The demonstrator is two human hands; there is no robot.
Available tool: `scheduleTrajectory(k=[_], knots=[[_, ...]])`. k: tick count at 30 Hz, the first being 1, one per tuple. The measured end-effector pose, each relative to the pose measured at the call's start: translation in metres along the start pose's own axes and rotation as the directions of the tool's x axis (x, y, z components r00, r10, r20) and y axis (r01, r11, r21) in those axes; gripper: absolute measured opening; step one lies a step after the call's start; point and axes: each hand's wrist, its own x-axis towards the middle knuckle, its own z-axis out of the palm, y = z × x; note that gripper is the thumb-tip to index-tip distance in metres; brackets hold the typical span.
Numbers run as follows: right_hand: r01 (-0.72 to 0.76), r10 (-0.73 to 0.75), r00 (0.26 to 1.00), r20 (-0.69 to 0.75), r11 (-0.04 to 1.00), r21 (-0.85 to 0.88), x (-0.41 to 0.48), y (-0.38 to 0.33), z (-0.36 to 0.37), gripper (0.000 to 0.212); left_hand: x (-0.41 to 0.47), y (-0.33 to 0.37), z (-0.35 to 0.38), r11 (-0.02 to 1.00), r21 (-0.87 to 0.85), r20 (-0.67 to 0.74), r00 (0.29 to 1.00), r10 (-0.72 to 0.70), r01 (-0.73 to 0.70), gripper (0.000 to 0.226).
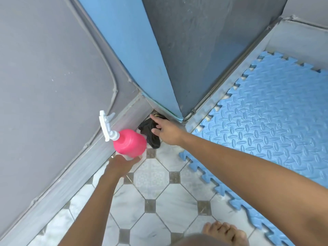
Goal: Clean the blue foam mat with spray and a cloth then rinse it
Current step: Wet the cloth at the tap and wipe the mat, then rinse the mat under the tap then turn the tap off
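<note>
A blue foam mat (266, 125) with jigsaw edges lies flat on the tiled floor at the right. A pink spray bottle (129, 142) with a white trigger head stands tilted by the grey wall, and my left hand (120, 165) grips its base. A dark crumpled cloth (150, 133) lies in the corner where the walls meet. My right hand (165, 129) rests on the cloth, index finger stretched out toward the corner, thumb against the fabric; the fingers are not closed around it.
Grey panels (53, 77) rise on the left, and a blue and dark grey door or panel (159, 50) stands at the corner. A metal threshold (230, 82) borders the mat. My bare foot (223, 231) stands on the white tiles (168, 201) near the bottom.
</note>
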Motion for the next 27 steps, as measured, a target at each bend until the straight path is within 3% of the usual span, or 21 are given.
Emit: scheduleTrajectory(k=[2, 4, 7, 13, 16, 20, 22, 25, 27], knots=[[0.048, -0.049, 0.998, 0.034, 0.999, 0.023, -0.013, 0.007, -0.004, 0.055, -0.01, 0.01, -0.003, 0.978, 0.197, 0.159, 0.987, 0.031, -0.062, 0.054], [0.084, -0.083, 0.996, 0.022, 0.996, -0.019, -0.032, 0.025, -0.013, 0.047, -0.018, 0.035, 0.014, 0.962, 0.116, 0.175, 0.958, 0.226, -0.248, 0.052], [0.04, -0.054, 0.992, -0.11, 0.991, -0.128, -0.073, 0.056, -0.045, 0.048, -0.023, 0.083, 0.059, 0.881, 0.025, 0.129, 0.875, 0.466, -0.473, 0.033], [-0.163, 0.098, 0.922, -0.374, 0.976, -0.145, -0.152, 0.099, -0.123, 0.047, -0.033, 0.159, 0.103, 0.929, -0.006, 0.213, 0.907, 0.364, -0.371, 0.072], [-0.219, 0.133, 0.893, -0.431, 0.963, -0.158, -0.18, 0.107, -0.145, 0.043, -0.045, 0.178, 0.104, 0.935, 0.03, 0.344, 0.882, 0.321, -0.352, 0.087], [-0.245, 0.166, 0.864, -0.475, 0.964, -0.108, -0.197, 0.107, -0.156, 0.036, -0.047, 0.183, 0.085, 0.918, 0.132, 0.354, 0.883, 0.308, -0.373, 0.103], [-0.221, 0.15, 0.842, -0.518, 0.972, -0.079, -0.201, 0.101, -0.159, 0.027, -0.059, 0.189, 0.068, 0.875, 0.178, 0.412, 0.841, 0.349, -0.45, 0.101], [-0.199, 0.12, 0.805, -0.581, 0.977, -0.073, -0.207, 0.09, -0.166, 0.022, -0.083, 0.203, 0.04, 0.763, 0.274, 0.455, 0.778, 0.433, -0.585, 0.07], [-0.202, 0.123, 0.789, -0.603, 0.977, -0.064, -0.211, 0.081, -0.173, 0.024, -0.101, 0.216, 0.01, 0.783, 0.196, 0.42, 0.772, 0.476, -0.59, 0.07]])
